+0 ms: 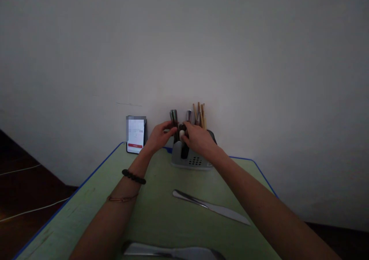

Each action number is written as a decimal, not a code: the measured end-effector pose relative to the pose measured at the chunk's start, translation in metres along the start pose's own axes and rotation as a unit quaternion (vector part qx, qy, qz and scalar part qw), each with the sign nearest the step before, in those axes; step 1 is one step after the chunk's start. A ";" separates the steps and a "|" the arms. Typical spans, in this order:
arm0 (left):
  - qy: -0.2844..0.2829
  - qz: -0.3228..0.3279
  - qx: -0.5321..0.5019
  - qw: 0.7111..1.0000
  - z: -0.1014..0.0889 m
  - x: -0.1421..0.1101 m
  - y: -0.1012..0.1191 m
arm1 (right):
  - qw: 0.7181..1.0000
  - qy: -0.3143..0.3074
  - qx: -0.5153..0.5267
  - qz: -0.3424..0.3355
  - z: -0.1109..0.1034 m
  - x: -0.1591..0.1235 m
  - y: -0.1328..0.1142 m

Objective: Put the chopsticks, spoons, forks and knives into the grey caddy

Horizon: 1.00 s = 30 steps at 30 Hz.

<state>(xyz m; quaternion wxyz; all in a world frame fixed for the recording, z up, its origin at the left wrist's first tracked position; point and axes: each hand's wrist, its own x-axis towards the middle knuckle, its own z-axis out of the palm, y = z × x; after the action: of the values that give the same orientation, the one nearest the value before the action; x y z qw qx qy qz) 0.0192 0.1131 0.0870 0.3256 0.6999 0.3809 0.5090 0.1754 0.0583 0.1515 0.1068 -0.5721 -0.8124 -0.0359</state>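
A grey cutlery holder (191, 164) with a pattern of holes in its front stands at the back of the table against the wall. My left hand (160, 137) is at its left side, thumb and fingers apart beside dark upright handles (173, 117). My right hand (198, 139) reaches over the front, fingers curled round a dark and pale rounded piece (182, 132) whose kind I cannot make out. Behind the right hand, a metal handle (189, 115) and several thin wooden sticks (199, 114) rise from the holder.
A table knife (211, 207) lies slantwise on the green table (155, 198). Another metal utensil (173, 251) lies at the near edge, partly cut off. A phone (135, 135) with a lit screen leans on the wall (184, 60) at left. White cables (34, 209) run across the dark floor.
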 end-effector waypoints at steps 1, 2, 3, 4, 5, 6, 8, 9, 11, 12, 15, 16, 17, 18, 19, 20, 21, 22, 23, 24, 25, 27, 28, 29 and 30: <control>0.004 0.003 0.006 1.000 0.000 0.000 0.001 | 1.000 0.002 -0.001 0.000 0.001 0.000 0.000; 0.013 0.004 0.013 1.000 -0.001 0.000 0.002 | 1.000 0.005 -0.002 -0.001 0.002 0.000 0.000; 0.026 0.003 0.022 0.999 -0.001 0.000 0.003 | 1.000 0.007 -0.003 -0.003 0.003 0.000 0.000; 0.039 0.000 0.030 0.999 -0.001 0.000 0.004 | 1.000 0.010 -0.005 -0.003 0.003 0.000 0.000; 0.050 -0.003 0.036 0.998 -0.001 0.000 0.004 | 1.000 0.013 -0.006 -0.003 0.004 0.000 0.000; 0.056 -0.005 0.039 0.998 -0.001 0.000 0.006 | 1.000 0.016 -0.006 -0.003 0.004 -0.001 0.000; 0.058 -0.007 0.034 0.998 0.000 0.000 0.008 | 1.000 0.019 -0.006 -0.001 0.004 -0.001 0.000; 0.059 -0.006 0.026 0.998 0.000 -0.001 0.009 | 1.000 0.020 -0.007 0.001 0.004 -0.002 0.000; 0.065 0.001 0.008 0.998 -0.001 -0.001 0.010 | 1.000 0.024 -0.008 0.006 0.003 -0.002 0.000; 0.066 0.004 0.001 0.998 -0.001 -0.001 0.010 | 1.000 0.028 -0.009 0.009 0.003 -0.003 0.000; 0.032 -0.004 -0.007 0.999 -0.003 0.000 0.008 | 0.999 0.050 -0.017 0.011 0.005 -0.003 -0.001; 0.017 -0.012 -0.010 1.000 -0.004 -0.001 0.007 | 0.998 0.060 -0.023 0.008 0.006 -0.003 -0.001; 0.006 -0.020 -0.013 1.000 -0.004 -0.001 0.005 | 0.997 0.068 -0.029 0.006 0.007 -0.003 -0.001; 0.000 -0.026 -0.016 1.000 -0.005 -0.001 0.004 | 0.997 0.072 -0.035 0.004 0.008 -0.003 -0.001; -0.003 -0.029 -0.020 0.999 -0.005 -0.001 0.004 | 0.996 0.075 -0.039 0.003 0.008 -0.002 -0.001; -0.004 -0.032 -0.024 0.999 -0.005 -0.001 0.003 | 0.996 0.075 -0.040 0.001 0.009 -0.002 -0.001; -0.006 -0.035 -0.028 0.999 -0.005 -0.001 0.003 | 0.996 0.075 -0.038 0.000 0.010 -0.002 -0.001; -0.007 -0.037 -0.031 0.999 -0.005 -0.001 0.002 | 0.997 0.076 -0.034 -0.004 0.010 -0.002 -0.001; -0.008 -0.040 -0.034 0.999 -0.005 -0.002 0.002 | 0.996 0.080 -0.028 -0.008 0.011 -0.002 0.000; -0.009 -0.041 -0.035 0.998 -0.005 -0.002 0.002 | 0.996 0.086 -0.020 -0.013 0.013 -0.003 0.001; -0.009 -0.043 -0.036 0.998 -0.004 -0.002 0.001 | 0.995 0.094 -0.011 -0.019 0.014 -0.004 0.002; -0.007 -0.047 -0.035 0.998 -0.004 -0.003 -0.001 | 0.992 0.117 0.012 -0.036 0.016 -0.007 0.004; -0.006 -0.052 -0.036 0.998 -0.004 -0.003 -0.001 | 0.990 0.132 0.026 -0.046 0.017 -0.009 0.006; -0.005 -0.057 -0.038 0.998 -0.004 -0.004 -0.001 | 0.987 0.150 0.040 -0.053 0.018 -0.011 0.009; -0.002 -0.063 -0.038 0.997 -0.004 -0.005 -0.001 | 0.982 0.171 0.054 -0.055 0.018 -0.014 0.012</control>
<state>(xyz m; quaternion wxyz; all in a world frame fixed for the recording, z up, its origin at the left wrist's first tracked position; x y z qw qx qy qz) 0.0146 0.1094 0.0850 0.3844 0.6622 0.4040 0.5005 0.1884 0.0531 0.1301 0.2728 -0.5053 -0.8132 -0.0946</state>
